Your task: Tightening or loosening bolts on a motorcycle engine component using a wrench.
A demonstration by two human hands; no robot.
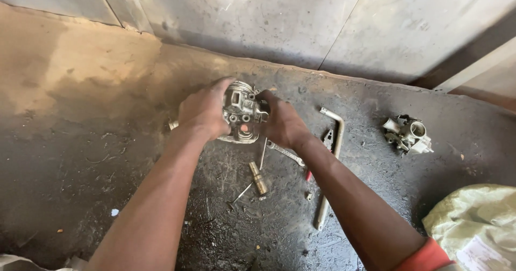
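Both my hands hold a grey metal engine cylinder head just above the dark, oily floor. My left hand wraps its left side, fingers over the top. Gripping the right side is my right hand. A small brass-coloured fitting and a thin metal rod lie on the floor just below the part. A small spanner lies by my right wrist.
A long bent metal socket wrench lies right of my right forearm, with red-handled pliers beside it. A carburettor sits further right. A pale green sack fills the lower right corner. A concrete wall rises behind.
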